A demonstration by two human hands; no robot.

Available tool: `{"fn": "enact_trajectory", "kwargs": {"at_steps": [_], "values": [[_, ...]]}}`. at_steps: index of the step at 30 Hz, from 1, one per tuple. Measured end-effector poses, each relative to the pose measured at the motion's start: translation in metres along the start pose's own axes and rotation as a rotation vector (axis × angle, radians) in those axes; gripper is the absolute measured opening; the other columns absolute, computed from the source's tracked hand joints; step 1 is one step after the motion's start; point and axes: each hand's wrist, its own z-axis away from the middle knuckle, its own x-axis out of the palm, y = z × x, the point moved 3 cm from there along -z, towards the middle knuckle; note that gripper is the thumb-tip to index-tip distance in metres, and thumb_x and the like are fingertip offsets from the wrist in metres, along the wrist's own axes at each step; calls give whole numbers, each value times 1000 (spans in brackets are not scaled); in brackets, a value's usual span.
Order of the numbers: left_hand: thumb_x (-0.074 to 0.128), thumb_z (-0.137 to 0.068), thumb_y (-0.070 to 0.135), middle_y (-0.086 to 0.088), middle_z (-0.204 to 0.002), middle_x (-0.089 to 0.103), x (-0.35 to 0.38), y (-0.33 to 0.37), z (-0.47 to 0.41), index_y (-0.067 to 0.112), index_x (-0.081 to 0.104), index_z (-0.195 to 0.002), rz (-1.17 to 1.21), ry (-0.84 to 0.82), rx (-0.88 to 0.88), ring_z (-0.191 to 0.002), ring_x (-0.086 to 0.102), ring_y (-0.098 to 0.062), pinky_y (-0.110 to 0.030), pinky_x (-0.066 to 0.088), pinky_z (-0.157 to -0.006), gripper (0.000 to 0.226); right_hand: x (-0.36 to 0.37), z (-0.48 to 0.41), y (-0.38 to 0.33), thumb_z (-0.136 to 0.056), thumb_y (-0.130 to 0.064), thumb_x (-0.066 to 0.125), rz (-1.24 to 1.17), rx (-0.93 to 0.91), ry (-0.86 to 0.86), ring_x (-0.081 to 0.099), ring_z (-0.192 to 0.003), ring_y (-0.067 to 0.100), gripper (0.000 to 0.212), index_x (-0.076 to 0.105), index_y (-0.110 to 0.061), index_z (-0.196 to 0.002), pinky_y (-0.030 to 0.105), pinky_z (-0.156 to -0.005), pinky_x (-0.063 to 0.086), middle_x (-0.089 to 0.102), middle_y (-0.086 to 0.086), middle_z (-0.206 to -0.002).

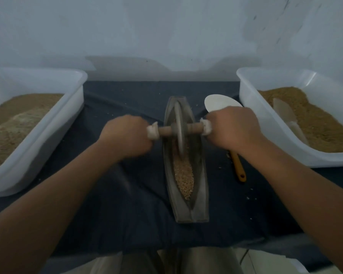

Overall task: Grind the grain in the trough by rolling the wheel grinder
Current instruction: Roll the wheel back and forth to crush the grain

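Note:
A long boat-shaped grey trough (201, 196) lies lengthwise on the dark cloth in front of me, with tan grain (183, 177) in its groove. The wheel grinder (179, 127), a thin grey disc on a wooden axle, stands in the far half of the trough. My left hand (127, 134) grips the cloth-wrapped left end of the axle. My right hand (233, 126) grips the cloth-wrapped right end. Both hands look slightly blurred.
A white tub (71, 107) of brown meal stands at the left, another white tub (251, 107) with meal and a pale scoop (289, 117) at the right. A white spatula (220, 102) with an orange handle lies right of the trough. A pale wall rises behind.

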Motion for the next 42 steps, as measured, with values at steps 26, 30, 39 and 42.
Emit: {"fn": "enact_trajectory", "kwargs": {"at_steps": [26,30,39,42], "values": [[58,-76,48,9,-59,49,-18,9,24,28,48,-63,-148,69,181,-51,46,-14,-26,34,-50,26,3,39,3,-94,-54,50,-75,-13,-82,45,-52,1,37,50,-33,-64,22,-49,27,50,-12,-59],[62,-71,52,12,-47,34,-15,6,50,31,37,-54,-155,194,270,-41,26,-2,-17,16,-45,37,-11,73,2,-85,-64,41,-131,-82,33,35,-43,-2,40,43,-35,-57,21,-43,18,37,-13,-48],[59,-85,47,3,-74,63,-13,2,-37,22,57,-69,-70,104,20,-66,59,-25,-32,45,-62,30,10,-28,7,-99,-40,60,-40,70,108,44,-58,10,39,44,-29,-65,29,-55,27,48,-8,-65],[55,-80,47,8,-68,58,-5,0,3,24,55,-68,-50,42,93,-65,60,-22,-31,42,-60,26,7,3,6,-94,-53,52,-57,-23,-36,49,-61,10,36,42,-32,-67,29,-54,31,46,-10,-66]]}}
